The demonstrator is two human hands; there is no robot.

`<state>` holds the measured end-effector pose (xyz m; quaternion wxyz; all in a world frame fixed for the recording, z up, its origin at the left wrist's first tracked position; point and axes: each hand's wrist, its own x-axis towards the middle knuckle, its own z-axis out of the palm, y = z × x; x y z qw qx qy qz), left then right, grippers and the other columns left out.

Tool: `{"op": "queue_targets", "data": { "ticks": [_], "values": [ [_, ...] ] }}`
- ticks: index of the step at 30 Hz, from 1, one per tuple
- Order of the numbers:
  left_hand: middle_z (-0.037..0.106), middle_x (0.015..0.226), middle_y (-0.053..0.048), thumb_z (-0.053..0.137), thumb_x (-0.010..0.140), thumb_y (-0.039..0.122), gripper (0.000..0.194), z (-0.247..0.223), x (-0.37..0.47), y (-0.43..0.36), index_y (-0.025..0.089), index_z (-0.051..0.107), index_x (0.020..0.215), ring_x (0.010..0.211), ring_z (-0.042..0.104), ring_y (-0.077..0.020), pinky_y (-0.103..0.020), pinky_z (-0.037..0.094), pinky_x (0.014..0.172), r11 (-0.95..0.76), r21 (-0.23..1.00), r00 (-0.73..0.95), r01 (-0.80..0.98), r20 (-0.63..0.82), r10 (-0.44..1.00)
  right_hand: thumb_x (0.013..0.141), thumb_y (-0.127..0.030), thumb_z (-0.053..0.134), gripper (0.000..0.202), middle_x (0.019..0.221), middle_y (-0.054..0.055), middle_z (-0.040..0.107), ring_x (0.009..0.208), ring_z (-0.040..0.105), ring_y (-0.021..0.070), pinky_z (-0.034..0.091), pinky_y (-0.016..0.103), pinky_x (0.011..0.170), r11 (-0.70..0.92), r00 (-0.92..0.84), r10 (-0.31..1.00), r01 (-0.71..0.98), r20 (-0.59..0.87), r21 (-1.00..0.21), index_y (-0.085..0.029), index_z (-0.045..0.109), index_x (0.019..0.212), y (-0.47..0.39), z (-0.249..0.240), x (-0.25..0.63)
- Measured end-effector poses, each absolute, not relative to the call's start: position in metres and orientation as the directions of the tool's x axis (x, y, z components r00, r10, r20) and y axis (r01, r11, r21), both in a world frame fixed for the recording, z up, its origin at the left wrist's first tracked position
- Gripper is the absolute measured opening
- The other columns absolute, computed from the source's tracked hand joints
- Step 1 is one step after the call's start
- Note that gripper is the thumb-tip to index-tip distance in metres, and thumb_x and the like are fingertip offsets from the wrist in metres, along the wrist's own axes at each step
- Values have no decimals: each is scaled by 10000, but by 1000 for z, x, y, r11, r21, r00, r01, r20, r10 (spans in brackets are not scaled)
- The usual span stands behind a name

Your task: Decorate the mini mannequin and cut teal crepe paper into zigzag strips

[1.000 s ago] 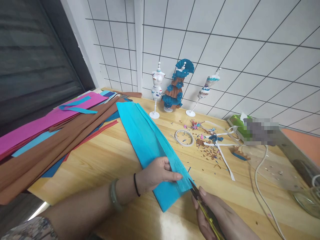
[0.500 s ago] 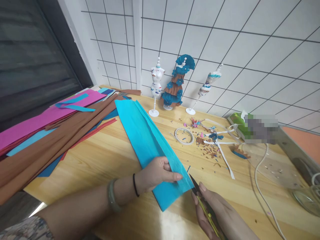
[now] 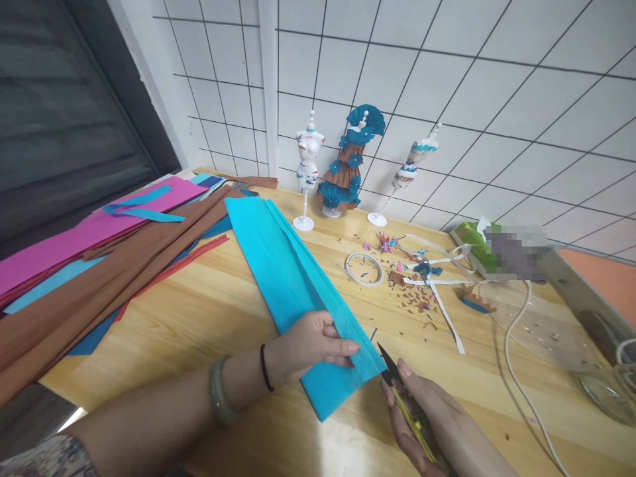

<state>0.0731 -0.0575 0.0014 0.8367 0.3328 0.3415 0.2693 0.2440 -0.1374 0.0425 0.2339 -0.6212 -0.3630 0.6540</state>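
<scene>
The left hand (image 3: pixel 317 341) pinched the paper (image 3: pixel 273 268) between thumb and fingers. Beside it, the right hand (image 3: pixel 437 414) was curled round scissors (image 3: pixel 410 419); tape (image 3: pixel 380 272) lay beyond both hands.

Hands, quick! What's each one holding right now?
Left hand: closed, holding the blue paper.
Right hand: closed, holding the scissors.

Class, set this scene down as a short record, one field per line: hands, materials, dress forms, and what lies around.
Left hand: gripping blue paper by its folded layer
Right hand: holding scissors, blades at the paper's corner
Dress forms: three; the middle one wears blue and brown
Paper pile: pink, brown, red and blue, at left
Tape roll: lying flat, scraps inside and beside it
</scene>
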Motion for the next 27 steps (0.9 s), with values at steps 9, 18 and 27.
{"op": "queue_targets", "data": {
  "ticks": [9, 18, 27],
  "values": [
    [697, 841, -78, 810, 552, 265, 356, 2, 73, -57, 108, 676, 842, 726, 641, -143, -284, 494, 717, 628, 746, 636, -224, -376, 674, 840, -668, 262, 546, 345, -47, 470, 253, 293, 52, 209, 174, 310, -617, -118, 768, 128, -629, -777, -191, 497, 714, -137, 39, 244],
    [699, 824, -81, 810, 543, 278, 357, 1, 75, -57, 102, 674, 823, 712, 633, -139, -268, 476, 700, 597, 773, 632, -215, -357, 688, 750, -731, 373, 564, 320, -39, 428, 248, 289, 110, 228, 247, 290, -586, -51, 795, 193, -604, -787, -207, 579, 710, -137, 38, 247],
    [703, 850, -107, 799, 556, 277, 384, 0, 74, -58, 92, 667, 866, 725, 642, -160, -300, 483, 712, 578, 795, 612, -183, -368, 700, 807, -651, 390, 484, 352, -64, 425, 286, 228, 56, 203, 188, 324, -598, -52, 783, 217, -620, -772, -199, 497, 673, -138, 41, 244]
  ]
}}
